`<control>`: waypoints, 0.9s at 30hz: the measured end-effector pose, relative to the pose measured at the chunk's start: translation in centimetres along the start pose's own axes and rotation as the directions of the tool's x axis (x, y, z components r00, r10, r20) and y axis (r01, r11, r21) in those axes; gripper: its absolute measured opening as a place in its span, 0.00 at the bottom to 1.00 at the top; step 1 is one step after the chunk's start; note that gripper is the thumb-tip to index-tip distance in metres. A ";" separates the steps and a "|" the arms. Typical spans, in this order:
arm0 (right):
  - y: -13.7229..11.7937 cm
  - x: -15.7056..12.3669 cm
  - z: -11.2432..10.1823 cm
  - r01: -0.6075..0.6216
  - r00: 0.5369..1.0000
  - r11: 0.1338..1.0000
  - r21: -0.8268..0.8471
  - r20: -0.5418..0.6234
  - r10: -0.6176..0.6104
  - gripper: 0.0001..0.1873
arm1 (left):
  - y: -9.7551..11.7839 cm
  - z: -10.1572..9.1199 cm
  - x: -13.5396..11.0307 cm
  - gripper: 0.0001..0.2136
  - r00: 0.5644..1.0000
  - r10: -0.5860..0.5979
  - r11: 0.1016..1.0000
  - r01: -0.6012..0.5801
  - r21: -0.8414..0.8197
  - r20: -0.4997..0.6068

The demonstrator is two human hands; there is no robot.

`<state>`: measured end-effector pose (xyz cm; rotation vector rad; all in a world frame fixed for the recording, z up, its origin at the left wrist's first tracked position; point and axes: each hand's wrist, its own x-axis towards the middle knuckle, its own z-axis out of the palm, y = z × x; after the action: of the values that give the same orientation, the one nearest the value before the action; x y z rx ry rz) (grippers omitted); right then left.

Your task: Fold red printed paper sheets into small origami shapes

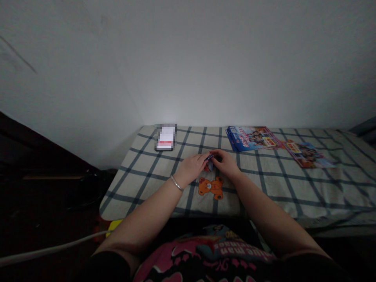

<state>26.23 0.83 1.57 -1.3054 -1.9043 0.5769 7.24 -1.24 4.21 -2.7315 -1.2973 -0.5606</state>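
My left hand [191, 169] and my right hand [225, 163] meet over the middle of the table. Between their fingertips is a small piece of folded printed paper [209, 166], blue and reddish, standing partly upright. Both hands have their fingers closed on it, and they cover most of it, so its full shape is hidden. A silver bangle [176, 183] circles my left wrist. Just in front of the hands, an orange teddy bear print [210, 188] shows on the checked tablecloth [141, 176].
Glossy printed flyers [249, 138] lie stacked near the wall at the right, with another flyer [310, 154] beside them. A phone [166, 137], blurred out, lies at the back left. A white cable [58, 247] runs past the table's left front, near a yellow object [114, 225].
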 end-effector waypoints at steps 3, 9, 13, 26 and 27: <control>-0.2 0.0 0.0 -0.055 0.997 0.996 -0.066 -0.064 0.051 0.10 | 0.0 0.3 -0.1 0.15 0.999 0.009 1.000 -0.009 0.003 -0.032; -0.9 0.1 -0.2 -0.104 0.989 0.958 -0.269 -0.134 0.070 0.04 | 0.1 0.4 -0.1 0.15 0.998 0.015 1.000 -0.014 0.027 -0.054; -1.1 0.0 -0.2 -0.094 0.989 0.942 -0.321 -0.135 0.053 0.05 | 0.1 0.3 0.0 0.14 0.999 0.028 0.999 -0.027 0.021 -0.043; -0.4 0.1 -0.2 -0.109 0.990 0.966 -0.235 -0.116 0.084 0.06 | -0.2 0.5 0.0 0.14 0.995 0.102 0.995 -0.102 -0.014 -0.008; -0.3 0.1 -0.2 -0.101 0.990 0.969 -0.227 -0.116 0.076 0.05 | -0.3 0.5 0.0 0.14 0.994 0.113 0.994 -0.113 -0.008 -0.005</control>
<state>26.18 0.80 1.90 -1.5449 -1.8747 0.3266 7.20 -0.95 3.73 -2.7866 -1.1325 -0.5627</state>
